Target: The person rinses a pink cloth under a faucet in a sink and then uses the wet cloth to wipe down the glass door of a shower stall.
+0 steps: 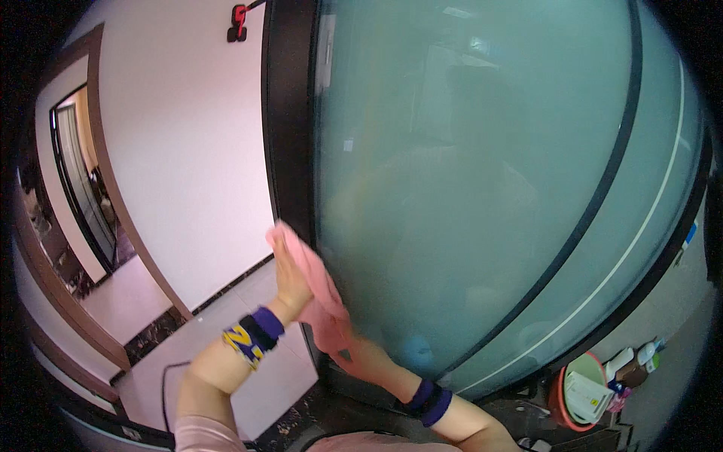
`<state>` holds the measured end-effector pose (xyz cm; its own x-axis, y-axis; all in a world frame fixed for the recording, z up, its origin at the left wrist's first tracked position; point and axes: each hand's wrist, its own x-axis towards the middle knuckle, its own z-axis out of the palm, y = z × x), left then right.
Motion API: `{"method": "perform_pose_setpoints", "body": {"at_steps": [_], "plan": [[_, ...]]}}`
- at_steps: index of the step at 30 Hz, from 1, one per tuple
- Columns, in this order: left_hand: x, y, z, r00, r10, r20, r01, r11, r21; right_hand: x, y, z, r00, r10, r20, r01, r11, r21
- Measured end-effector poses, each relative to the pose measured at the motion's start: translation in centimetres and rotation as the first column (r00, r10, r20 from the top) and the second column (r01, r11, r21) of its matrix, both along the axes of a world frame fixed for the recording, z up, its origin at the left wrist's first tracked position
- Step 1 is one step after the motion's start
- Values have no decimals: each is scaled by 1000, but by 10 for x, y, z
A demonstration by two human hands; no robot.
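Observation:
A pink cloth [326, 294] stretches between my two hands, along the dark frame [289, 113] of a frosted glass panel. My left hand [291, 285] is on the cloth's upper part, at the frame's edge, with its fingers pointing up. Lower down, my right hand [364, 356] holds the cloth's bottom end in front of the glass [452, 226]; motion blurs its fingers. Dark blue wristbands [432, 402] circle both wrists, and the left one [257, 333] bears yellow lettering.
To the left are a white wall [186, 141] and a brown-framed doorway [99, 169]. A red-and-black object [237, 22] is on the wall above. At lower right, a red basin [559, 398] holds a white box [587, 395], with several bottles [635, 367] beside it. A black cable [165, 395] runs at lower left.

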<state>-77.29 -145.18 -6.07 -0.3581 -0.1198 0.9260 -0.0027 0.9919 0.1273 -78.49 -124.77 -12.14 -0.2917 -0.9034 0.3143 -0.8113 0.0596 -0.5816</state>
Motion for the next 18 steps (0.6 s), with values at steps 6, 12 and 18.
{"method": "perform_pose_setpoints", "body": {"at_steps": [6, 12, 18], "plan": [[31, 12, -43, 914, -124, 386, 162, 984, -67, 1, 10, -26, 988, 145, -58, -151, 979, -138], [45, -2, 72, 958, -128, 256, 138, 990, -19, 9, 5, 15, 994, 41, -103, -66, 966, -251], [9, -3, 154, 995, -86, -48, 82, 994, -79, 0, 6, 80, 997, 13, 73, 15, 929, -369]]}}
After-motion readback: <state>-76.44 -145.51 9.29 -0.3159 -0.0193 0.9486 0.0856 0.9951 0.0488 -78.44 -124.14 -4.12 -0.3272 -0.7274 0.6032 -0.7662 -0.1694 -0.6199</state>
